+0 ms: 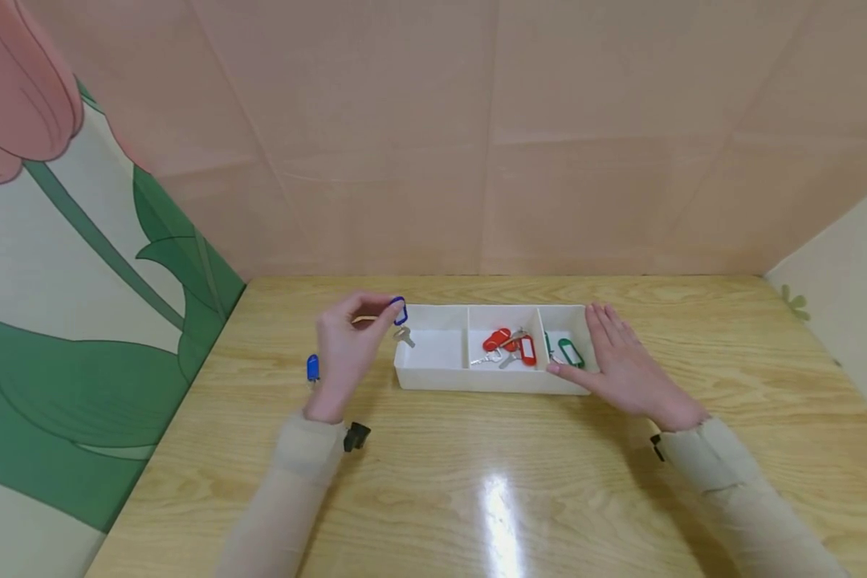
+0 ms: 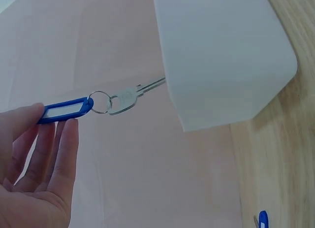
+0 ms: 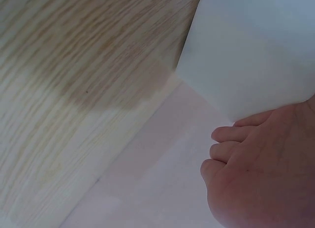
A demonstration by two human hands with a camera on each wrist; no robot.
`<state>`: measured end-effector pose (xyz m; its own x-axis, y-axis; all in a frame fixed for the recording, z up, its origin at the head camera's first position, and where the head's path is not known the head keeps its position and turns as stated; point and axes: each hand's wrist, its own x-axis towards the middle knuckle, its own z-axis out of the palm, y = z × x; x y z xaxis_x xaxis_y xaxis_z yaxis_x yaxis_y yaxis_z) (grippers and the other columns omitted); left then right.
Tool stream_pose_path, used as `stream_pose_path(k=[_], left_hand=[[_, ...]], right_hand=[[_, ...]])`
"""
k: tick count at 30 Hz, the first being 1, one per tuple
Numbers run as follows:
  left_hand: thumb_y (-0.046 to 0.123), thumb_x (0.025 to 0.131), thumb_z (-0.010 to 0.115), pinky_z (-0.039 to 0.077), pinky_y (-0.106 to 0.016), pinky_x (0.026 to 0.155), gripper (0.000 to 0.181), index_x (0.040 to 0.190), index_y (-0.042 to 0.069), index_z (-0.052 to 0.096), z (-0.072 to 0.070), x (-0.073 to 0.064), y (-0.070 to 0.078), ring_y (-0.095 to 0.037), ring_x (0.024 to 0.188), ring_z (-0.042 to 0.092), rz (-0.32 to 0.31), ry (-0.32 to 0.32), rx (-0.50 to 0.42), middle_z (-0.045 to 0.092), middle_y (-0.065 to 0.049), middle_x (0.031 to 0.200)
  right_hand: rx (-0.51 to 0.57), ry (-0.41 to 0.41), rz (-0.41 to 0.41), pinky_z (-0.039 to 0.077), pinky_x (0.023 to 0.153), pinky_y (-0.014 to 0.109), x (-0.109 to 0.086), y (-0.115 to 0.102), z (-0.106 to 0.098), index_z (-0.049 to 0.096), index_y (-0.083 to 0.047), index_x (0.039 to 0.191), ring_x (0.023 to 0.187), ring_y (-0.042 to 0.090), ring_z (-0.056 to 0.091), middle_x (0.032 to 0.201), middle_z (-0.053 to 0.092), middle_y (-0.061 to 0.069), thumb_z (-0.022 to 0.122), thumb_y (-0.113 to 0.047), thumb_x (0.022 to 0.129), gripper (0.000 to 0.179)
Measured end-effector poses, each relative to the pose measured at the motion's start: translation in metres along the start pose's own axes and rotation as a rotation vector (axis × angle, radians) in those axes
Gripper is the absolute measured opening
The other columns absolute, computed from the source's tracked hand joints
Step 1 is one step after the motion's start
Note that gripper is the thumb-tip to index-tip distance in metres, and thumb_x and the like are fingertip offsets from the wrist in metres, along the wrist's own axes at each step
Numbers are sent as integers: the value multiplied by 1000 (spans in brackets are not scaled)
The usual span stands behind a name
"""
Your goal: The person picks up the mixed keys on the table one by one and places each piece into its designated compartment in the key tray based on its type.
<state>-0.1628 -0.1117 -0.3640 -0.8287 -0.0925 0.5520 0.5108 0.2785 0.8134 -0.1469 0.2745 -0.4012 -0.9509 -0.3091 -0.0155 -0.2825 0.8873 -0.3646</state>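
Between thumb and fingertips, my left hand pinches a blue key tag with a white label. From its ring hangs a silver key, the tip of which overlaps the left end of a white three-compartment tray. The left compartment holds nothing. Red key tags with keys lie in the middle one, and green key tags in the right one, partly hidden. My right hand rests at the tray's right end, fingers straight along the rim and thumb on the front edge.
Another blue key tag lies on the wooden table left of the tray, near my left wrist. A pink covered wall rises behind the table, and a flower-patterned panel borders it on the left.
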Motion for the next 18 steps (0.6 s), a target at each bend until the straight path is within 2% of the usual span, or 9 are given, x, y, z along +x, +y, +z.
stream_pose_path(k=[4, 10, 18], left_hand=[[19, 88, 83, 61, -29, 70, 11, 93, 9, 80, 5, -3, -1, -16, 79, 72, -25, -23, -29, 75, -1, 91], [14, 86, 85, 61, -29, 68, 11, 89, 6, 79, 11, -5, -2, -20, 75, 73, -46, -21, -61, 76, -5, 88], [17, 85, 86, 61, -28, 66, 13, 90, 7, 80, 16, -7, -5, -17, 77, 72, -28, -48, -9, 76, -2, 87]], right_hand=[[3, 1, 0, -6, 120, 56, 0, 0, 0, -5, 6, 158, 151, 39, -14, 166, -10, 25, 55, -67, 96, 114], [0, 6, -3, -4, 121, 57, 1, 0, 1, -5, 6, 158, 151, 41, -12, 166, -9, 26, 55, -68, 95, 114], [2, 18, -10, -4, 121, 56, 1, 2, 2, -2, 8, 158, 151, 40, -12, 166, -7, 27, 56, -67, 95, 114]])
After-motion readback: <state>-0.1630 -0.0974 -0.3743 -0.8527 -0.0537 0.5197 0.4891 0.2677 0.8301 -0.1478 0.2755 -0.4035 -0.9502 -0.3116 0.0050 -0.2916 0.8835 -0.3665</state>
